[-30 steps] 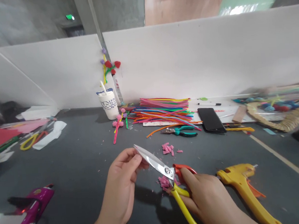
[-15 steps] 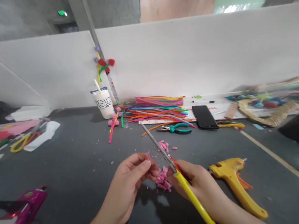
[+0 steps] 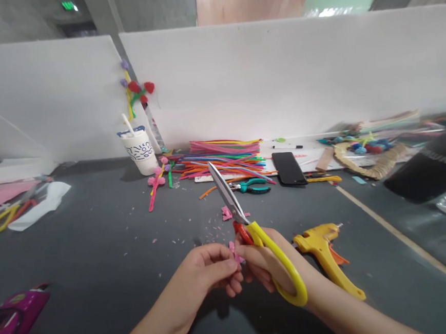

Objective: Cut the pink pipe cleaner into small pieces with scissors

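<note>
Scissors (image 3: 257, 232) with yellow and red handles are held in my right hand (image 3: 267, 259), the blades pointing up and away, almost closed. My left hand (image 3: 210, 268) is closed in a pinch close to the right fingers. Short pink pipe cleaner pieces (image 3: 233, 248) show at the left fingertips; whether they are gripped or lie on the table behind is partly hidden. Beyond the blades lies another small heap of pink pieces (image 3: 226, 213), with pink fluff scattered around it.
A yellow glue gun (image 3: 326, 254) lies to the right, a purple tool (image 3: 21, 322) at the lower left. Behind are pliers (image 3: 253, 186), colourful pipe cleaners (image 3: 226, 159), a phone (image 3: 288, 168), a white cup (image 3: 140, 152) and a pink pipe cleaner flower (image 3: 155, 185).
My right hand has tilted the scissors, so the yellow handle loop faces me and the blades have swung. Both hands have come closer together over the near pink pieces. The view has turned slightly right.
</note>
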Demonstrator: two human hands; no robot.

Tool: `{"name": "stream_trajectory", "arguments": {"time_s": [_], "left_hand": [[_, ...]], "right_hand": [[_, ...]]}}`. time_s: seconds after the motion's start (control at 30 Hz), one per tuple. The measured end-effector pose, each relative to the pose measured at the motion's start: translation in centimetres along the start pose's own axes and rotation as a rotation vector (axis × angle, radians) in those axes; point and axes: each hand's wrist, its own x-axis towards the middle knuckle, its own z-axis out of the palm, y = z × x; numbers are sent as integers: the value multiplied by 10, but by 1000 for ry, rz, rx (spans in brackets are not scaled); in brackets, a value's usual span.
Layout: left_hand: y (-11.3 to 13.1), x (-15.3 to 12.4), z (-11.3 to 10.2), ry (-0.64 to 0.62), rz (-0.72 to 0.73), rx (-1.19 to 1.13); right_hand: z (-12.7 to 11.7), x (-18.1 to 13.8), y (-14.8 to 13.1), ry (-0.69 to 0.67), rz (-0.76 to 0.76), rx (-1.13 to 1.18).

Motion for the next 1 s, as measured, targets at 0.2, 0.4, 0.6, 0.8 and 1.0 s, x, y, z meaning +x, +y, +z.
{"name": "stream_trajectory", "arguments": {"time_s": [0.2, 0.4, 0.6, 0.8, 1.0], "left_hand": [[-2, 3, -1, 95, 99, 175], [-3, 2, -2, 111, 116, 168], [8, 1, -18, 355, 257, 3], [15, -1, -31, 451, 394, -133], [15, 0, -32, 481, 463, -189]], "right_hand": [[4, 1, 2, 23, 65, 31], [1, 1, 9, 0, -3, -6], [-7, -4, 10, 72, -229, -382], [-1, -4, 19, 156, -277, -842], [1, -2, 28, 211, -400, -1063]]}}
